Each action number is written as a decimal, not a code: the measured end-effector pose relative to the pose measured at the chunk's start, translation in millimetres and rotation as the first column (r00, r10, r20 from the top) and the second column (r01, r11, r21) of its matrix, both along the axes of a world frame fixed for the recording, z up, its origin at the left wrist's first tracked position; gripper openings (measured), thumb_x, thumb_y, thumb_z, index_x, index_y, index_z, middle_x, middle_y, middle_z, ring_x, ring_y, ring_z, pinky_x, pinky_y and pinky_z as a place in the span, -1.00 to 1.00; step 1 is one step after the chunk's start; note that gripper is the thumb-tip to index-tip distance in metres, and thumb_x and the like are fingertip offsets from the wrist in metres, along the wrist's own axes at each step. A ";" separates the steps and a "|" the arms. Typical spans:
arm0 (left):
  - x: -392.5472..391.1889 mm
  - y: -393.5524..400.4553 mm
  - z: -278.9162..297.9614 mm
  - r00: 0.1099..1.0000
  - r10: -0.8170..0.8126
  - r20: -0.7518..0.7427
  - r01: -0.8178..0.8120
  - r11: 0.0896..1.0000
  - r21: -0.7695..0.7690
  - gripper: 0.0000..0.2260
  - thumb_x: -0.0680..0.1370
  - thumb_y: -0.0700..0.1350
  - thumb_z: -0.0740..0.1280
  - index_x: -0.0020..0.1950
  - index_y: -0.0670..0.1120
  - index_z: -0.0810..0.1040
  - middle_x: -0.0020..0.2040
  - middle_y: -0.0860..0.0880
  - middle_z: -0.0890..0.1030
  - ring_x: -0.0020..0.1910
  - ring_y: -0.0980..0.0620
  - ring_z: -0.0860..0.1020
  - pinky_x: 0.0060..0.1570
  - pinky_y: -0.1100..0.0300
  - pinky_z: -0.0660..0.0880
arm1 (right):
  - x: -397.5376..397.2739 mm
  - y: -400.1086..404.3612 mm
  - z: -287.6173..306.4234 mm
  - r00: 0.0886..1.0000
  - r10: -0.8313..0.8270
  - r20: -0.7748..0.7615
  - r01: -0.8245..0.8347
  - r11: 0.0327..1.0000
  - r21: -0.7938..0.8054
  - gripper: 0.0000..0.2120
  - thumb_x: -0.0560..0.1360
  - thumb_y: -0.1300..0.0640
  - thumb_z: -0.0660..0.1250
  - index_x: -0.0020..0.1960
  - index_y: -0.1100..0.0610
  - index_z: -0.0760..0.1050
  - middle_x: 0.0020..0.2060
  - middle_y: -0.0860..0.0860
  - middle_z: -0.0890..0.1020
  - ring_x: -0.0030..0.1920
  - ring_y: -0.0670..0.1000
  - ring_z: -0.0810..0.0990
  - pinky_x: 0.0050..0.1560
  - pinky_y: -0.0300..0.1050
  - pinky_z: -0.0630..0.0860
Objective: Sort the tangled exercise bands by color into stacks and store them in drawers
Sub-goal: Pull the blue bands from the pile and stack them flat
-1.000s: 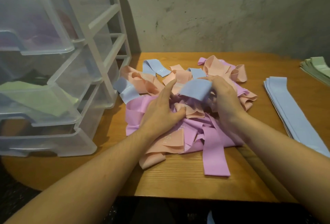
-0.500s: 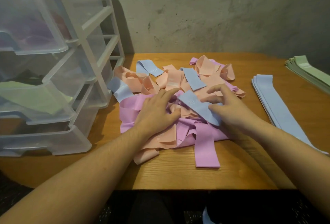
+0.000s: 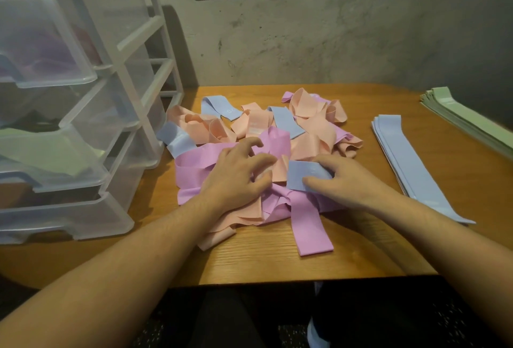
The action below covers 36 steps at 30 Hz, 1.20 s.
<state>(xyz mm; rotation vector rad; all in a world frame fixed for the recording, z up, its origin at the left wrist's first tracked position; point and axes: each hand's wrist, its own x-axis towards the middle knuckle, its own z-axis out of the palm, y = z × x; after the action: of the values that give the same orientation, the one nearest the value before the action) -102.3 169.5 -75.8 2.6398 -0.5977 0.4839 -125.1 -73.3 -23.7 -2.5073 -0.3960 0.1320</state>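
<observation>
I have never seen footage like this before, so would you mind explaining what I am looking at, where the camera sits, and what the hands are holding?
There is no machine here: these are a person's two bare hands, filmed by one wide-angle camera worn on the head and looking forward and down.

On the wooden table lies a tangled pile of stretchy bands in pink, peach and blue. The left hand rests on the pile, its fingers curled into the pink and peach bands. The right hand pinches a blue band between thumb and fingers.

To the right lie two tidy stacks: a blue stack, and a green stack at the far edge. On the left stands a clear plastic drawer unit with its drawers pulled open; one holds something green.
</observation>
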 end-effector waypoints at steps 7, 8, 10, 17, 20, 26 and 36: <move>-6.7 -5.4 8.6 0.993 -0.090 0.078 0.084 0.993 0.080 -0.59 0.51 -0.02 0.44 0.36 0.03 0.52 0.38 -0.04 0.45 0.26 -0.01 0.41 0.26 -0.09 0.41 | -13.5 -18.0 15.7 0.997 -0.080 0.017 0.071 0.952 0.297 -0.97 0.61 -0.04 0.30 0.01 -0.15 0.52 -0.07 -0.25 0.55 -0.01 -0.17 0.53 -0.15 -0.34 0.46; -7.6 -7.1 12.4 0.993 -0.104 0.056 0.098 0.991 0.096 -0.55 0.52 -0.03 0.45 0.40 0.04 0.49 0.41 -0.04 0.43 0.31 -0.03 0.40 0.30 -0.07 0.38 | -15.1 -20.5 18.2 0.995 -0.101 0.011 0.092 0.939 0.331 -0.95 0.62 -0.03 0.30 0.01 -0.13 0.54 -0.09 -0.26 0.55 -0.03 -0.20 0.53 -0.14 -0.33 0.47; -10.1 -12.8 21.3 0.994 -0.096 0.047 0.092 0.992 0.085 -0.52 0.53 -0.05 0.44 0.43 0.07 0.43 0.46 -0.02 0.38 0.37 -0.05 0.37 0.35 -0.04 0.34 | -17.4 -26.9 22.3 0.991 -0.137 -0.004 0.126 0.901 0.415 -0.91 0.62 -0.01 0.30 -0.01 -0.09 0.58 -0.14 -0.26 0.58 -0.08 -0.24 0.55 -0.17 -0.37 0.44; -16.4 -51.6 55.7 0.988 -0.100 0.120 0.133 0.943 -0.304 -0.84 0.58 -0.13 0.30 0.14 -0.03 0.60 0.11 0.12 0.56 0.13 0.22 0.44 0.20 0.05 0.48 | -24.9 -40.1 30.5 0.962 -0.252 -0.103 0.253 0.688 0.680 -0.90 0.64 0.03 0.29 0.03 -0.04 0.59 -0.03 -0.09 0.63 -0.01 -0.06 0.56 -0.05 -0.18 0.45; -32.8 -78.0 67.3 0.969 -0.236 -0.077 0.167 0.849 -0.502 -0.86 0.63 -0.04 0.29 0.16 0.03 0.56 0.09 0.10 0.62 0.11 0.17 0.55 0.18 0.23 0.47 | -32.1 -41.4 37.2 0.957 -0.269 -0.107 0.268 0.683 0.679 -0.87 0.67 0.02 0.22 0.09 -0.06 0.55 0.00 -0.03 0.64 -0.06 -0.04 0.58 -0.12 -0.16 0.49; -57.2 -120.0 83.2 0.875 -0.384 -0.296 -0.004 0.604 -0.797 -0.95 0.66 -0.03 0.29 0.11 0.09 0.50 -0.02 0.00 0.64 -0.10 0.04 0.67 -0.04 0.16 0.61 | -45.2 -44.7 47.1 0.955 -0.280 -0.096 0.263 0.656 0.707 -0.86 0.66 0.01 0.24 0.09 -0.10 0.58 0.06 -0.07 0.64 0.13 0.04 0.58 0.07 0.01 0.54; -84.2 -136.0 114.1 0.815 -0.450 -0.365 -0.102 0.509 -0.855 -0.87 0.68 -0.03 0.26 0.19 0.02 0.54 0.07 -0.14 0.63 -0.18 0.02 0.65 -0.31 0.19 0.60 | -72.6 -61.6 70.2 0.970 -0.196 -0.146 0.231 0.537 0.812 -0.83 0.55 0.17 0.40 0.14 0.06 0.60 0.08 0.11 0.69 0.12 0.13 0.67 0.11 0.08 0.60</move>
<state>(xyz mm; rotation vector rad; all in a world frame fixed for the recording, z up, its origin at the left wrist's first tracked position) -186.6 33.5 38.3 1.5741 -0.3033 -0.0986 -197.7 -134.9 46.5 -1.5679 -0.0741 -0.0988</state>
